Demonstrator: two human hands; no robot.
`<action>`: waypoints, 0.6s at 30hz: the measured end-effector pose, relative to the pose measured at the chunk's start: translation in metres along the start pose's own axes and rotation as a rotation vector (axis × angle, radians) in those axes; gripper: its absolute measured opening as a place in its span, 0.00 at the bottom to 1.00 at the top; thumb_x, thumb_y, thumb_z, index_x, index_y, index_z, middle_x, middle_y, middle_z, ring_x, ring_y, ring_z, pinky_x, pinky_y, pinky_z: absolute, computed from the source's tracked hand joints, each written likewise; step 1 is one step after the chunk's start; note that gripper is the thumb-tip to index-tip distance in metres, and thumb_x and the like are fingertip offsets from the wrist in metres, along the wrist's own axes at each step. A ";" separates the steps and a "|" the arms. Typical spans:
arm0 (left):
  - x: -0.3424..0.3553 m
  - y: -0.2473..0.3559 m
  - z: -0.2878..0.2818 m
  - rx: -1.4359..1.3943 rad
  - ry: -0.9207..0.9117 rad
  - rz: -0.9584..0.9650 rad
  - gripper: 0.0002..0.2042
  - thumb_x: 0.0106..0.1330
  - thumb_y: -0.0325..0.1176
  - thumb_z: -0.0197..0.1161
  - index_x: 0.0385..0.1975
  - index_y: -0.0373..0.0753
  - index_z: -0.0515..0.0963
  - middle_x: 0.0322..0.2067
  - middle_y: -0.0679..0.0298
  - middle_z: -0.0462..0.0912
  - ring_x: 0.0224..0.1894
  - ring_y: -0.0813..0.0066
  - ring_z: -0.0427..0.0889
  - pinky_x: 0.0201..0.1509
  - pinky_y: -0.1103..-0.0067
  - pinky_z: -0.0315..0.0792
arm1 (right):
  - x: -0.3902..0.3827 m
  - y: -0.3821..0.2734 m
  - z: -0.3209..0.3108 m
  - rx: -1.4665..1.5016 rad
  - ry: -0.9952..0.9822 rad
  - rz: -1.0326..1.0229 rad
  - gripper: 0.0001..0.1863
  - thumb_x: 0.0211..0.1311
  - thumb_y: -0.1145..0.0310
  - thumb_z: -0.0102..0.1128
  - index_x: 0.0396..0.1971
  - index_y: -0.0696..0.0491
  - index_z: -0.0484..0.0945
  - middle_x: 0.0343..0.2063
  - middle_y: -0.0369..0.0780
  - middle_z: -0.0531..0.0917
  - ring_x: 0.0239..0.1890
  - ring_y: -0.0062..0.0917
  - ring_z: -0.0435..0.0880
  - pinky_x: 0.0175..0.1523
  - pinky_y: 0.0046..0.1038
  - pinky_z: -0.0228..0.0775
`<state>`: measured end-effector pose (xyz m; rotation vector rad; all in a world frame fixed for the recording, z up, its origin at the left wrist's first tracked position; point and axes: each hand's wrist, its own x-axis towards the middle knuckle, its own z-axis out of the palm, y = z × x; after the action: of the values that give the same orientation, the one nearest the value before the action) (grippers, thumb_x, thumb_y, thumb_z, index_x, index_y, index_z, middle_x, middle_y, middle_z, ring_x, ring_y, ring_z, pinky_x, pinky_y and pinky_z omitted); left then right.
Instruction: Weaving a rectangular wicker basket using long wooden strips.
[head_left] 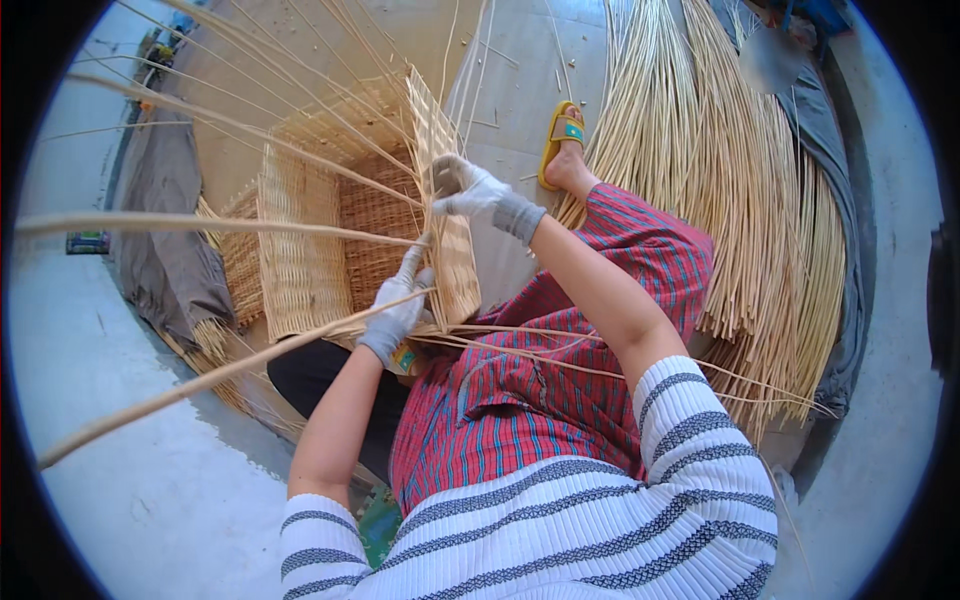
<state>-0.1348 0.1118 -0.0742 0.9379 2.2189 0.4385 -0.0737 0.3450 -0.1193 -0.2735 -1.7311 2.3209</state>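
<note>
A rectangular wicker basket stands tilted in front of me, its near wall close to my lap. Long unwoven willow rods fan out from its rim toward the left and far side. My left hand, in a white and grey glove, is closed at the near part of the rim, pinching a rod there. Higher up the same rim, my gloved right hand curls its fingers over the edge, thumb and fingertips on a rod. The fingertips of both hands are partly hidden among the rods.
Large bundles of peeled willow rods lie on the right over a grey cloth. More rods and a dark grey cloth lie at the left. My foot in a yellow slipper rests beyond the basket. Loose rods cross my lap.
</note>
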 end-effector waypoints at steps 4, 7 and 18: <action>-0.006 -0.007 0.004 0.050 0.109 0.023 0.35 0.70 0.36 0.56 0.73 0.71 0.48 0.29 0.39 0.81 0.34 0.39 0.83 0.36 0.53 0.72 | -0.011 -0.020 0.039 -0.303 -0.013 -0.492 0.28 0.52 0.81 0.66 0.55 0.47 0.73 0.53 0.39 0.79 0.53 0.32 0.79 0.58 0.34 0.72; -0.007 -0.004 0.010 0.117 0.161 -0.013 0.35 0.70 0.36 0.57 0.73 0.69 0.49 0.28 0.41 0.81 0.33 0.41 0.83 0.35 0.55 0.72 | -0.019 -0.050 0.060 -0.920 0.100 -0.675 0.33 0.50 0.79 0.67 0.58 0.40 0.75 0.54 0.42 0.79 0.53 0.40 0.79 0.59 0.37 0.72; 0.003 0.037 -0.056 0.171 -0.111 0.102 0.35 0.65 0.57 0.62 0.72 0.65 0.58 0.36 0.52 0.82 0.39 0.58 0.83 0.44 0.68 0.75 | 0.067 -0.060 -0.032 -0.526 0.218 -0.274 0.15 0.53 0.66 0.71 0.42 0.52 0.85 0.48 0.43 0.83 0.47 0.34 0.83 0.54 0.30 0.75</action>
<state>-0.1574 0.1364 -0.0159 1.1413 2.1396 0.2388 -0.1237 0.4106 -0.0716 -0.3364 -2.0815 1.5592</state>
